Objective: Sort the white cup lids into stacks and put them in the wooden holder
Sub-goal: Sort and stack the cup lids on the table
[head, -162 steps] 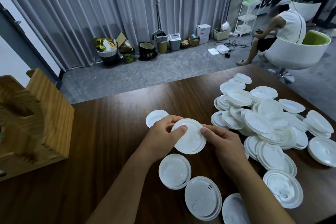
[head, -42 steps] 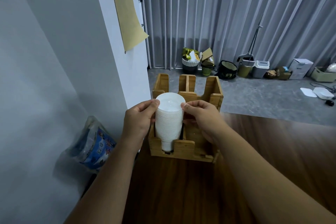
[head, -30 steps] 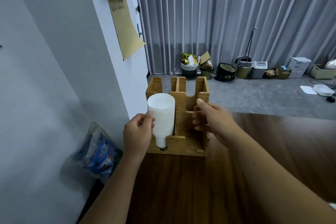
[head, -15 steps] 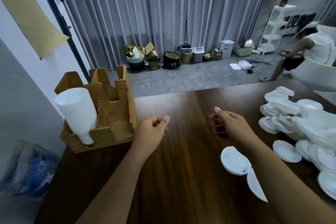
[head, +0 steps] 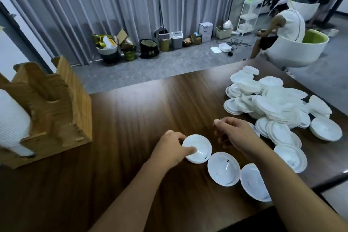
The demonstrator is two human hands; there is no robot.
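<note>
Left hand: the left hand (head: 170, 149) sits on the table (head: 131, 118) near the front edge and pinches a white lid (head: 197, 149), the thumb lying across the lid's top face and the other fingers curled behind its far rim.
Right hand: the right hand (head: 233, 133) hovers just right of that lid, fingers loosely curled, holding nothing; whether it touches anything is unclear.
Held lid: it lies on the wood or just off it, I cannot tell which, and is first in a row of 3.
Row of lids: a second lid (head: 223, 168) lies just right of the held one, their rims nearly touching, and a third lid (head: 253, 182) lies right of that, partly hidden by the right forearm.
Loose lids: a big heap of lids (head: 273, 103) covers the far right part of the table, many overlapping; a few separate ones lie at its near edge.
Holder: the wooden holder (head: 56, 103) stands at the left edge of the table, well apart from both hands.
Stack: a tall stack of lids (head: 11, 118) lies tilted in the holder's front left slot, cut off by the frame edge.
Background: a person (head: 282, 22) sits in a white chair (head: 297, 51) beyond the table; bins and boxes line the grey curtain (head: 131, 2).
</note>
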